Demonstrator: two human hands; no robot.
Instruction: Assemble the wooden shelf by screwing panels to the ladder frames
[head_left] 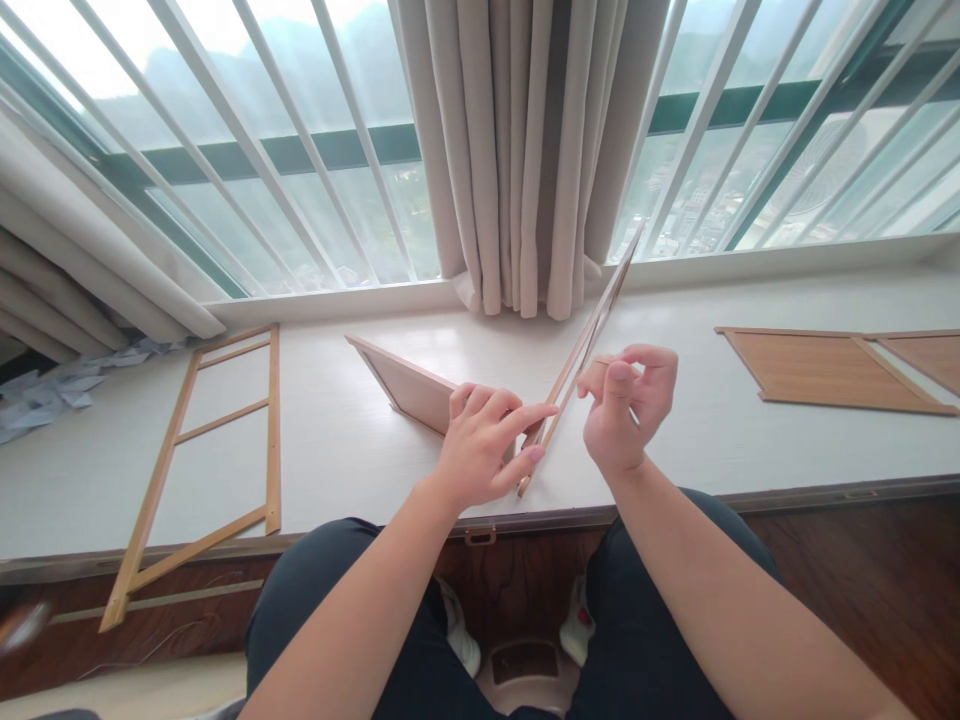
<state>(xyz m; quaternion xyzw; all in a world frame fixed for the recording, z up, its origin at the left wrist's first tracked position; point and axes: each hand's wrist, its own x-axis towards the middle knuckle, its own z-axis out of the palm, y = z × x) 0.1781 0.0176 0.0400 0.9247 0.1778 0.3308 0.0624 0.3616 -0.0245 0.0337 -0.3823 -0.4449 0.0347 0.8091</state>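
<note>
A thin wooden panel [600, 310] stands tilted on its edge on the white windowsill [337, 430], seen almost edge-on. My left hand [484, 440] pinches its lower end near the sill's front edge, fingers pressed on the wood. My right hand [630, 400] is closed beside the panel's middle, its fingertips pinched on something small that I cannot make out. Just behind my left hand a second wooden panel [409, 385] stands leaning, with its pale face toward me.
A wooden lattice frame [202, 450] lies at the left and overhangs the sill's front edge. Flat wooden panels [832, 370] lie at the right. Grey curtains [525, 150] hang behind, before a barred window. Crumpled paper [52, 390] lies far left. My knees are below the sill.
</note>
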